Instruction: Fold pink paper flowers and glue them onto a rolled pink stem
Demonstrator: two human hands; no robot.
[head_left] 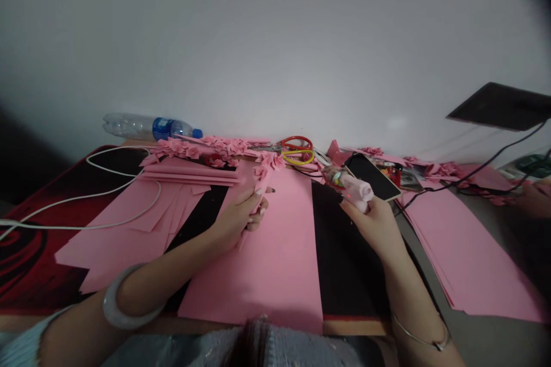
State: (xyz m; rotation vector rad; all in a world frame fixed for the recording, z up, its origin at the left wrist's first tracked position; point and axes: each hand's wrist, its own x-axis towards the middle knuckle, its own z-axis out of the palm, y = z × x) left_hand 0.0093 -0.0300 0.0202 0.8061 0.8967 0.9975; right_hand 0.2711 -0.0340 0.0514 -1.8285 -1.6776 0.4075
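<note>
My left hand (pixel 245 215) is closed around a thin rolled pink paper stem, with small folded paper flowers (pixel 260 171) at its upper end. A large pink paper sheet (pixel 275 275) lies flat beneath that hand. My right hand (pixel 374 223) grips a pale pink glue gun (pixel 357 190) with a small red light on it, its front end pointing up and to the left. The glue gun is held apart from the stem, to its right. A black phone (pixel 373 176) lies just behind the glue gun.
Scissors (pixel 301 150) with red and yellow handles lie among paper flowers along the wall. Pink sheets (pixel 124 229) and a white cable (pixel 55 206) are at left, near a plastic bottle (pixel 142 126). More sheets (pixel 469 258) and another person's hand (pixel 534 198) are at right.
</note>
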